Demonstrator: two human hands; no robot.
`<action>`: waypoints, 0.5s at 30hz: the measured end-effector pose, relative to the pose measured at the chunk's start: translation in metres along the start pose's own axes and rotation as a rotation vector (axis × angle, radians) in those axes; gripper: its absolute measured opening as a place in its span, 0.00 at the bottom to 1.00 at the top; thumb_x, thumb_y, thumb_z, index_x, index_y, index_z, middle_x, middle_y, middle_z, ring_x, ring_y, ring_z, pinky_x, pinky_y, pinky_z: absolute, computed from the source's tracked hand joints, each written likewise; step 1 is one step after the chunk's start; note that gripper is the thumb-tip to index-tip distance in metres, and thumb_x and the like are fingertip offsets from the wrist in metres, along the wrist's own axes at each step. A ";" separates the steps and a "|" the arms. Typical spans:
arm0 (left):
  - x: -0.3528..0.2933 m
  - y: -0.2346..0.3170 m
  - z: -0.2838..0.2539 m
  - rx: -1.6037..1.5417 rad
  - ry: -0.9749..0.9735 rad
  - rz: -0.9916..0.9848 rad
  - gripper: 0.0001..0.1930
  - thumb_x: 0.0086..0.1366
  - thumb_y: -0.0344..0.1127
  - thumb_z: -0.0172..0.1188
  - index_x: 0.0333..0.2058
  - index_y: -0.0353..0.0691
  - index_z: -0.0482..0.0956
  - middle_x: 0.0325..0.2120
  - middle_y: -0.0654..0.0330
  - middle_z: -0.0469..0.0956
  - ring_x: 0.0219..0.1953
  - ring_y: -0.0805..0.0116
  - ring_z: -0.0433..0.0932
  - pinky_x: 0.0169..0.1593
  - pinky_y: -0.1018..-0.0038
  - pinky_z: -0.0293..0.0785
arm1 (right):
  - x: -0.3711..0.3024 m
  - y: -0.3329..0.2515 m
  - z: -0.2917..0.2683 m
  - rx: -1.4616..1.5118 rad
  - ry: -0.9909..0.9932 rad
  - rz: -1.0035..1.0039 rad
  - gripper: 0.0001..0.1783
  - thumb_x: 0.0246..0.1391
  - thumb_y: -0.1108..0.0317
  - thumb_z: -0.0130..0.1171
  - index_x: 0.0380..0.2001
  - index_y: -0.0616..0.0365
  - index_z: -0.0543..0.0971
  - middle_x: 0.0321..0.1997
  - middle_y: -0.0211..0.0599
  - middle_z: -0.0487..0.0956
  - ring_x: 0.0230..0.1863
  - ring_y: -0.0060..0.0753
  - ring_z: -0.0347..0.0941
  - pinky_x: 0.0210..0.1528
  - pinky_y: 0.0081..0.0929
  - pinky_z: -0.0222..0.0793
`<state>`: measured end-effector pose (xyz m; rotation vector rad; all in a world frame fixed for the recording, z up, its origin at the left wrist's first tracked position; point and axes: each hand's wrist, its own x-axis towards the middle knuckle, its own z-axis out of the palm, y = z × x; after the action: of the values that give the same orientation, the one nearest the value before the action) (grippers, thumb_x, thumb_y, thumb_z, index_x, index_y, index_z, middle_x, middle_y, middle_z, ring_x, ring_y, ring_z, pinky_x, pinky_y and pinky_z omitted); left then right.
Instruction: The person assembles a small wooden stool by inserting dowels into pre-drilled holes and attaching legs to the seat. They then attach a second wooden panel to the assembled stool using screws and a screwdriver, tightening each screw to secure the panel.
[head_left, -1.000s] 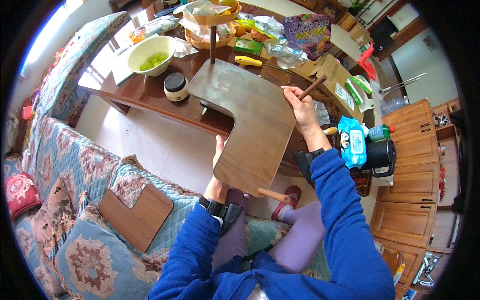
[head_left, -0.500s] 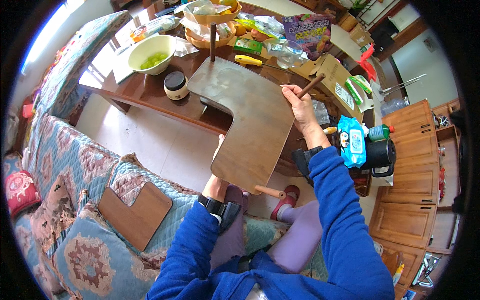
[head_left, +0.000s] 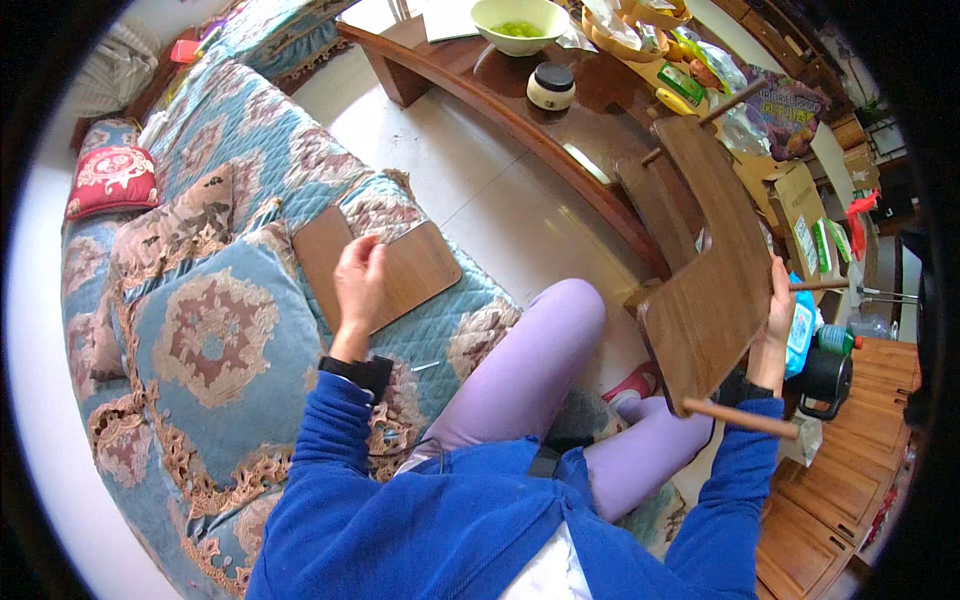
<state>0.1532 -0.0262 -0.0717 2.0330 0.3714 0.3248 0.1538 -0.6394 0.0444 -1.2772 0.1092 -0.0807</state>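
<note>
My right hand [head_left: 776,320] grips the edge of an L-shaped brown wooden shelf board [head_left: 715,290], which is tilted up beside my right knee. Round wooden posts stick out of this board; one post [head_left: 742,417] points toward my right sleeve. My left hand [head_left: 361,285] is over a second brown L-shaped board [head_left: 415,275] lying flat on the sofa, close to its notch. The left fingers are curled together; whatever they may hold is hidden. A thin, pale metal-looking rod [head_left: 425,366] lies on the sofa cover near my left wrist.
The quilted blue sofa [head_left: 270,130] has cushions [head_left: 215,340] at left. On the dark wooden table [head_left: 470,75] stand a bowl of green grapes [head_left: 520,28], a black-lidded jar [head_left: 551,87], packets and an opened carton [head_left: 800,205]. Blue wipes [head_left: 800,325] and a black kettle-like pot [head_left: 828,378] stand at right.
My view has turned left. My left hand has let go of the posted board and moved over to the board on the sofa. My right hand still holds the posted board, now tilted more steeply.
</note>
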 end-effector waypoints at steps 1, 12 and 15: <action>0.000 -0.017 -0.020 0.119 -0.013 0.034 0.16 0.66 0.37 0.66 0.49 0.34 0.81 0.41 0.51 0.83 0.42 0.60 0.83 0.48 0.66 0.79 | -0.024 -0.002 0.003 -0.019 0.077 0.035 0.23 0.76 0.58 0.42 0.57 0.65 0.77 0.55 0.41 0.82 0.54 0.34 0.78 0.57 0.32 0.73; -0.019 -0.116 -0.019 0.749 0.237 -0.274 0.56 0.46 0.69 0.73 0.64 0.36 0.64 0.60 0.46 0.70 0.62 0.42 0.69 0.62 0.45 0.68 | -0.248 0.051 0.040 0.142 0.404 0.058 0.20 0.74 0.59 0.49 0.54 0.64 0.80 0.51 0.36 0.84 0.49 0.31 0.80 0.55 0.31 0.75; 0.002 -0.112 -0.031 0.897 0.232 -0.364 0.58 0.45 0.77 0.69 0.64 0.38 0.65 0.58 0.47 0.72 0.61 0.43 0.70 0.62 0.50 0.68 | -0.269 0.060 0.051 0.256 0.496 -0.021 0.14 0.71 0.63 0.55 0.49 0.61 0.82 0.49 0.36 0.84 0.49 0.29 0.79 0.53 0.31 0.76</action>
<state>0.1296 0.0502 -0.1566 2.7218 1.1795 0.1736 -0.1062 -0.5409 0.0114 -0.9806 0.4963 -0.4175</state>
